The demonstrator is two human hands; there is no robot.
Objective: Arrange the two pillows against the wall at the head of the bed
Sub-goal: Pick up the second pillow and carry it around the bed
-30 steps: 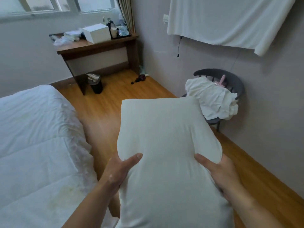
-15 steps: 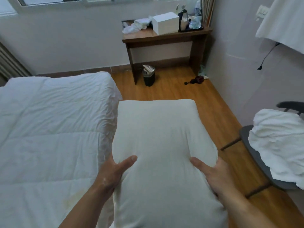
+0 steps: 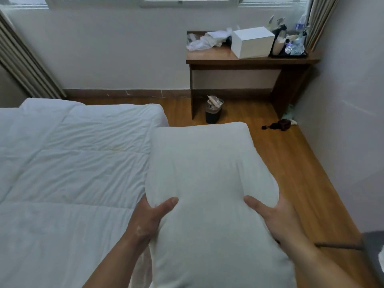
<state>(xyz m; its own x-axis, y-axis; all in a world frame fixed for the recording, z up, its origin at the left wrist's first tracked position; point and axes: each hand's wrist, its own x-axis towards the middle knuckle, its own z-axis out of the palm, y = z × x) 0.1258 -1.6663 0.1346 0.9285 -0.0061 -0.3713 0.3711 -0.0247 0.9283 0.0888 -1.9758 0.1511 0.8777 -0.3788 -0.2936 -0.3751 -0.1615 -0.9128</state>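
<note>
I hold one white pillow [image 3: 207, 183] lengthwise in front of me, above the wooden floor at the bed's right edge. My left hand [image 3: 149, 217] grips its left side with the thumb on top. My right hand [image 3: 268, 215] grips its right side the same way. The bed [image 3: 68, 163] with a rumpled white duvet fills the left half of the view. A second pillow and the head of the bed are out of sight.
A wooden desk [image 3: 249, 61] with a white box [image 3: 252, 44], cloths and bottles stands under the window. A small black bin [image 3: 214, 111] sits beneath it. A dark object [image 3: 278, 125] lies near the right wall. A grey chair's edge [image 3: 374, 256] shows bottom right.
My view has swung left: the chair with white laundry has slid out to the right, and more of the bed and window wall show. Both hands keep the same grip on the pillow.
</note>
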